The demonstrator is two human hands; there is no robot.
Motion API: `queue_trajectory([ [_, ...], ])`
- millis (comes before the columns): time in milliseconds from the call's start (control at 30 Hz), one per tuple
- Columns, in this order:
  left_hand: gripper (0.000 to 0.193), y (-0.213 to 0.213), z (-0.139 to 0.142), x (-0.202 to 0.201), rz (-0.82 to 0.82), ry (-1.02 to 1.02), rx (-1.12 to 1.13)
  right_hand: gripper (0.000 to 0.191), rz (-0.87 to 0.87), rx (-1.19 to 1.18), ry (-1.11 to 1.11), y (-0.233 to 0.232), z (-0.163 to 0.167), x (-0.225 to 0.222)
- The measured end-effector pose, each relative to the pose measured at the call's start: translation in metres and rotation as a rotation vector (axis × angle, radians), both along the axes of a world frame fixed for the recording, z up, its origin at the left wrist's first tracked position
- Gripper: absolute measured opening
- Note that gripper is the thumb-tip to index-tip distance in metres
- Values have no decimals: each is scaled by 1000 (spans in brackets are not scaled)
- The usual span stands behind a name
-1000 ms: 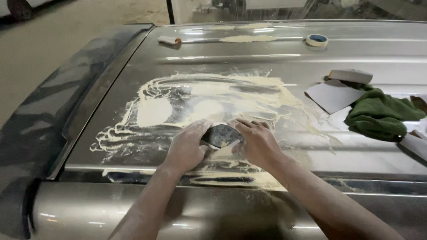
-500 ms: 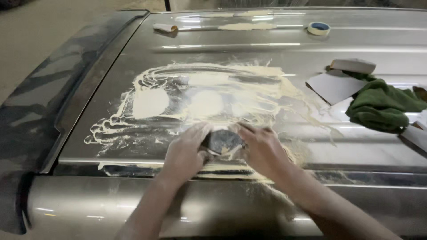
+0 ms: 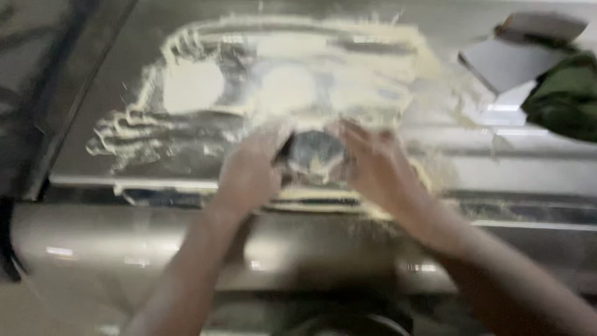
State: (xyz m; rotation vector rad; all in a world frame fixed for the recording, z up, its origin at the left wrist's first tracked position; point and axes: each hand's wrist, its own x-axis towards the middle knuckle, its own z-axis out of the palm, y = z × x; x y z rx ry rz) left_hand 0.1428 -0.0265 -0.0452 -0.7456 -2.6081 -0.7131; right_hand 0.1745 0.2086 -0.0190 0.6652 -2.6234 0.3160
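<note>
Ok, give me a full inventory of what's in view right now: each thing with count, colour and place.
car panel: one, grey-brown metal, fills the view.
filler patch: one, cream, smeared across the upper middle of the car panel.
sanding pad: one, dark grey, on the car panel at the patch's lower edge, between both hands; blurred.
paper sheets: a few, grey-white, upper right on the car panel; exact count unclear.
block: one, grey, top right beside the paper sheets.
cloth: one, dark green, bunched at the right edge.
left hand: pressed on the sanding pad's left side.
right hand: pressed on the sanding pad's right side.
</note>
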Motion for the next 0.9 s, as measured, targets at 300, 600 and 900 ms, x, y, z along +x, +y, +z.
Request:
queue_trajectory([
  [300,69,3,21,15,-20,-21,64,64,-194,-75,-416,-2,17,-14],
  [600,67,1,25,2,15,-117,38,72,-189,-65,-435,-15,30,-9],
  [900,71,-1,21,-4,32,-11,13,61,18,-63,-70,0,-5,-29],
])
